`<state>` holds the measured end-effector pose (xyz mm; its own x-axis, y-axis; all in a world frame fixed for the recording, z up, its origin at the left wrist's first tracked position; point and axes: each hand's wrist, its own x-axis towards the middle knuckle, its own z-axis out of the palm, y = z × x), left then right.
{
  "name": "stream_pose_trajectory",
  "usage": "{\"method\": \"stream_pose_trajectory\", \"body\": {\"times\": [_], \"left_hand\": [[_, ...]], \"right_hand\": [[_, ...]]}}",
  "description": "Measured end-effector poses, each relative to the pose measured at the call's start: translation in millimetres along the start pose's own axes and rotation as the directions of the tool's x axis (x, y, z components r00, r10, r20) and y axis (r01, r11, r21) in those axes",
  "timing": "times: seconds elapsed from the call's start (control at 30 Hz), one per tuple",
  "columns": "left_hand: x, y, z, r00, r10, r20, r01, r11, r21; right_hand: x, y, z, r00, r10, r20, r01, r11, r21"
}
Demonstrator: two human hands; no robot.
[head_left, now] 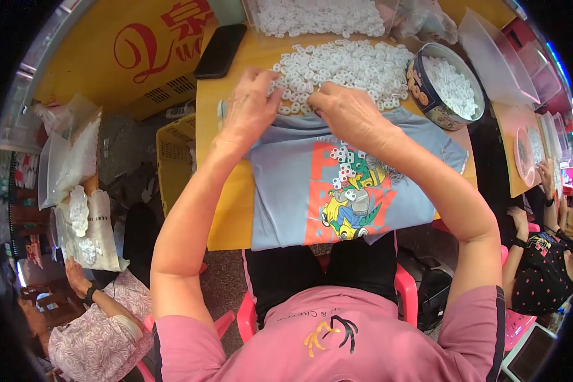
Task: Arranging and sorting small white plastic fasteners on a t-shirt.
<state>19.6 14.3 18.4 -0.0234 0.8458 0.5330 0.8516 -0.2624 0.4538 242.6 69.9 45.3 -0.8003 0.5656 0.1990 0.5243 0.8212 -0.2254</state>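
Observation:
A heap of small white plastic pieces with holes (344,69) spreads over the far part of the table. At its left edge is my left hand (251,105), fingers bent, with thumb and forefinger apart. My right hand (350,111) reaches the heap's near edge, its fingertips drawn together; whatever they hold is hidden. Below my wrists a grey-blue T-shirt (280,197) with an orange and green cartoon print lies on the table. Several white dice-like pieces (345,170) with red and black dots rest on the print, near my right forearm.
On the yellow table (226,219) lies a black phone (221,51) at the far left. A round tin (422,83) of white pieces stands right of the heap, and a clear bin (251,22) of them behind it. People work at both sides.

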Motion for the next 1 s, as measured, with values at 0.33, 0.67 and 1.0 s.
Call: {"method": "stream_pose_trajectory", "body": {"times": [0.33,0.67,1.0], "left_hand": [[-6,11,-4,0.991,0.136,-0.02,-0.135,0.991,0.015],[-7,15,-8,0.976,0.188,0.113,-0.193,0.98,0.04],[-1,12,-2,0.993,0.12,0.008,-0.12,0.989,0.087]], "right_hand": [[9,14,3,0.992,0.011,-0.123,-0.017,0.999,-0.049],[11,26,3,0.975,0.03,-0.221,-0.019,0.998,0.052],[29,20,2,0.997,0.008,-0.083,-0.01,0.999,-0.034]]}}
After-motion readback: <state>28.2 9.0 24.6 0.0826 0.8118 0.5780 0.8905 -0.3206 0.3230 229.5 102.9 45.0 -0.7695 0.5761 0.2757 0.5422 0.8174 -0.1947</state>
